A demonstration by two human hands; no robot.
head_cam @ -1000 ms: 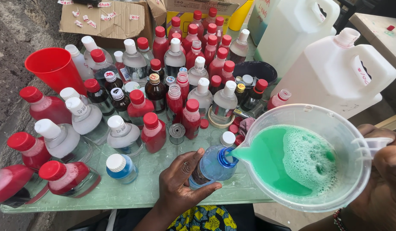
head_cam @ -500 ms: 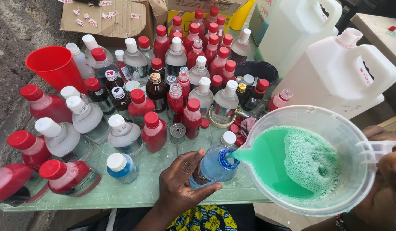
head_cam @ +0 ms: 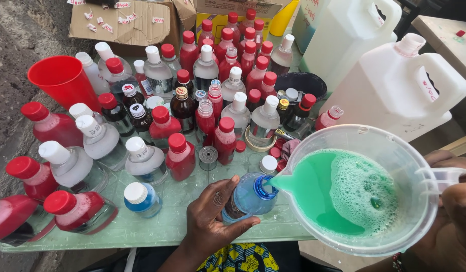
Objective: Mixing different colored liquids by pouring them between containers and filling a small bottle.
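Blue bottle stands on the glass table, left hand clenched around its thin, squashy-looking body; right hand grasps the heavy-looking jug by its handle.

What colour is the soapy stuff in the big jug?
Green liquid with pale foam, in the clear jug; head view shows it.

The clear plastic jug holds bright green liquid topped with pale green foam. Its spout meets a clear blue plastic bottle with a blue neck ring. At ten o'clock stands a solid red plastic cup. Red-capped and white-capped bottles crowd the pale green glass surface. At six o'clock shows yellow, green and blue patterned cloth.
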